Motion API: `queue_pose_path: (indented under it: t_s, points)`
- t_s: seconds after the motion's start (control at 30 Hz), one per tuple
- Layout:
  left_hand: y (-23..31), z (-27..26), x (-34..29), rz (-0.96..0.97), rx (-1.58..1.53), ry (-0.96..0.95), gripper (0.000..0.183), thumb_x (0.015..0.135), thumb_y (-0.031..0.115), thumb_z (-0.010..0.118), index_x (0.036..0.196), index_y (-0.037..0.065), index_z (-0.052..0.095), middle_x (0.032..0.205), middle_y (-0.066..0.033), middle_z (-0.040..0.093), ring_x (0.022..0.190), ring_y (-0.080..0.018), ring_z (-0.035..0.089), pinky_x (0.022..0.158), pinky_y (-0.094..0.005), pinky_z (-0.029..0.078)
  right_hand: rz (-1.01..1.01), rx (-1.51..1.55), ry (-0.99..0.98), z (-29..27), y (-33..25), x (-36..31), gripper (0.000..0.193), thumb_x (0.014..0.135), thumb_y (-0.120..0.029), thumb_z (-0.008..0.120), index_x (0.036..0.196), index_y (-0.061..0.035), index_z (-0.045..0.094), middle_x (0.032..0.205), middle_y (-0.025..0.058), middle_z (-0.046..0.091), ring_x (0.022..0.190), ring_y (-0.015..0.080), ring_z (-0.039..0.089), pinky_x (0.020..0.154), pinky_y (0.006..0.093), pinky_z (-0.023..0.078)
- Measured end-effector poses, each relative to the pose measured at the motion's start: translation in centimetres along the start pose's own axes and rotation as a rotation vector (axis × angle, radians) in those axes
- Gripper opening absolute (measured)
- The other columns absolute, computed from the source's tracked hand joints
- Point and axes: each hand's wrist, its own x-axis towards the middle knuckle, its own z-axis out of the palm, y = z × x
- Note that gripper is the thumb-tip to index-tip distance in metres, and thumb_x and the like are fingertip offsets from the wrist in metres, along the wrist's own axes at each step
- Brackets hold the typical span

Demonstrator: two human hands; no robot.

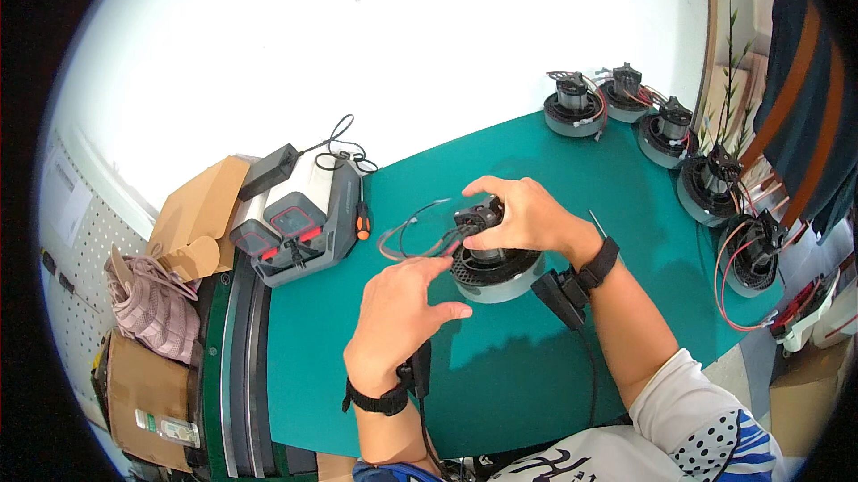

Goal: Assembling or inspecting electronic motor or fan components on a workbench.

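Printed shirt at five o'clock lies nearest the viewer. Beyond it spreads a green worktop, whose border from two to three o'clock bears five motor units, perhaps set aside for working room. Just toward four o'clock from centre stands the central motor unit; the right hand clamps its upper housing, apparently for steadiness. At half past six, the left hand, thumb and fingers apart, lies beside the trailing wires.

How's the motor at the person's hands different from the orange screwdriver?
The motor is wide and round; the screwdriver is long and thin. The motor is mostly black and grey; the screwdriver has orange on its handle. The right hand grips the motor; no hand touches the screwdriver. Both have black parts.
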Motion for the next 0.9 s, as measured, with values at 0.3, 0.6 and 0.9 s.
queue_pose_path:
  t_s: [0.3,0.6,0.9]
  points:
    - [0.5,0.7,-0.2,0.097,-0.050,0.027,0.088,0.058,0.026,0.086,0.132,0.002,0.044,0.117,-0.0201,0.061,0.108,-0.0356,0.058,0.090,-0.0404,0.047,0.151,0.031,-0.039,0.3,-0.3,0.2,0.087,0.063,-0.057,0.074,0.117,0.0088,0.055,0.095,0.0282,0.065,0.092,0.0383,0.065,0.081,0.0403,0.051]
    - [-1.0,2.4,1.5,0.098,-0.279,0.060,0.060,0.072,0.015,0.079,0.122,0.002,0.050,0.105,-0.0185,0.064,0.092,-0.0301,0.065,0.080,-0.0380,0.052,0.093,-0.005,0.044,0.2,1.1,0.2,0.074,0.080,-0.055,0.065,0.119,0.0074,0.055,0.108,0.0286,0.062,0.099,0.0401,0.062,0.087,0.0414,0.049]
    - [-3.1,3.4,2.8,-0.009,-0.413,0.163,0.037,0.084,0.020,0.071,0.112,-0.001,0.059,0.094,-0.0109,0.067,0.085,-0.0170,0.063,0.077,-0.0305,0.050,0.266,0.175,-0.033,0.7,1.0,-1.9,0.049,0.098,-0.043,0.043,0.115,-0.0005,0.059,0.102,0.0190,0.065,0.093,0.0289,0.063,0.086,0.0358,0.048]
